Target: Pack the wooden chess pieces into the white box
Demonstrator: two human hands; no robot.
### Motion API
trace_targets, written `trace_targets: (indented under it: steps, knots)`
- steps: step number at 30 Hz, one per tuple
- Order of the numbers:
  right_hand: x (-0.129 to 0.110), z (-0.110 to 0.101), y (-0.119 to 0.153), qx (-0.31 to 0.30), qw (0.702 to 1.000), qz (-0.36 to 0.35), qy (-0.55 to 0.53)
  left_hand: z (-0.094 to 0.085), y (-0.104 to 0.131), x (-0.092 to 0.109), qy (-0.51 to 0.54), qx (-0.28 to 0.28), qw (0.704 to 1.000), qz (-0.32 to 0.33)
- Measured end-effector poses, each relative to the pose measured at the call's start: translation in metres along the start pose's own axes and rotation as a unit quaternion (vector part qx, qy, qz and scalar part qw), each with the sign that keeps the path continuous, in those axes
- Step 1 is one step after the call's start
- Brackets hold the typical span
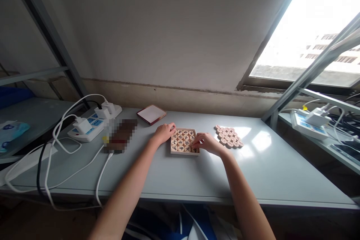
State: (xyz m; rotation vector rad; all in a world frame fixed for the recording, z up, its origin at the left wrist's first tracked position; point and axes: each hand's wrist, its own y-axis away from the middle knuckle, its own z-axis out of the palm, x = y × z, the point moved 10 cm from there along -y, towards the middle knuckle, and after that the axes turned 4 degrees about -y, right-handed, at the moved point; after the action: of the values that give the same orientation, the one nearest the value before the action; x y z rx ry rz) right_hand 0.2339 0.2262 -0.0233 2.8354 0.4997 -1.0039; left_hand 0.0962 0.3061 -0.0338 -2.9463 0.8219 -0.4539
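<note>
A shallow white-sided box (pixel 184 153) lies on the desk in front of me, filled with rows of round wooden Chinese chess pieces (pixel 180 143) with dark characters. My left hand (pixel 165 133) rests at the box's upper left corner, its curled fingertips gripping the edge. Over the right column, my right hand (pixel 207 143) has thumb and fingers pinched together on a piece, which they mostly cover. To the right of that hand, a cluster of Chinese chess pieces with reddish characters (pixel 229 136) lies flat on the desk.
Behind my left hand lies an upturned box lid (pixel 152 114). A white power strip (pixel 94 123) with plugs and looping cables (pixel 60 135) takes up the left side, beside a blurred-out dark object (pixel 120 136). Metal posts (pixel 289 86) and a wall bound the grey desk (pixel 174 178).
</note>
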Motion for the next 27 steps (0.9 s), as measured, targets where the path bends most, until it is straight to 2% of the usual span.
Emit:
trace_targets:
  steps: [7, 15, 27]
  knots:
    - [-0.004, -0.001, 0.000, 0.001, 1.000, -0.013, 0.017, 0.000, 0.000, -0.001, 0.003, -0.003, 1.000, -0.006]
    - [-0.005, -0.016, 0.001, 0.076, 0.993, 0.018, 0.092, 0.000, 0.000, 0.000, 0.000, -0.001, 1.000, -0.001]
    - [-0.005, -0.016, 0.001, 0.077, 0.989, 0.020, 0.121, 0.000, 0.000, 0.000, -0.006, -0.002, 1.000, -0.001]
